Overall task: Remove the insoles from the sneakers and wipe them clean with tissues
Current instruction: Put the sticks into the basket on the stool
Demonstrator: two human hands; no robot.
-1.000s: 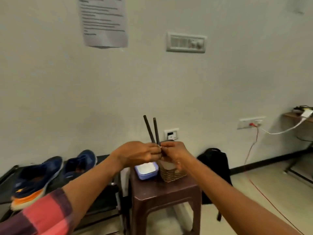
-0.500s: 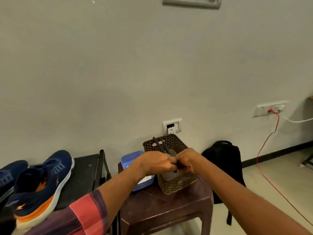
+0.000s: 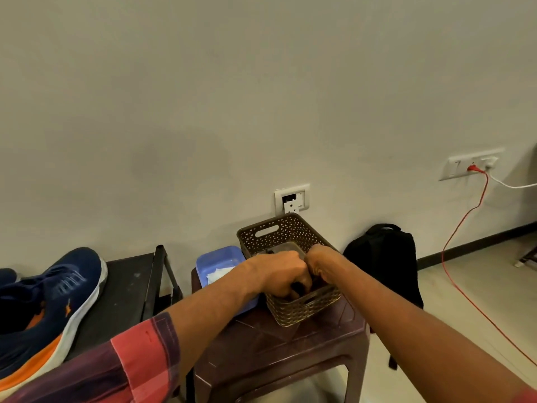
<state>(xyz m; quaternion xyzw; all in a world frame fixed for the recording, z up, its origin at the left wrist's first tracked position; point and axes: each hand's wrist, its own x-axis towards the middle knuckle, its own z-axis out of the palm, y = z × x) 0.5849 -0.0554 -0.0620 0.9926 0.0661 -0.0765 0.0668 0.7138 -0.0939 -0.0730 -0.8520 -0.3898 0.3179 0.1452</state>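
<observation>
Both my hands are down inside a brown perforated basket on a dark plastic stool. My left hand is closed on dark insoles, of which only a small end shows under its fingers. My right hand presses against the left one, fingers curled into the basket on the same insoles. A blue tub holding white tissues stands just left of the basket. A navy and orange sneaker lies on a black bench at the left, with a second sneaker at the frame edge.
A black backpack leans on the wall right of the stool. A red cable runs from a wall socket down across the floor. Another socket sits on the wall behind the basket.
My hands have lowered the dark insoles from upright above the stool down into the basket. The view has tilted down, so the sneakers look nearer.
</observation>
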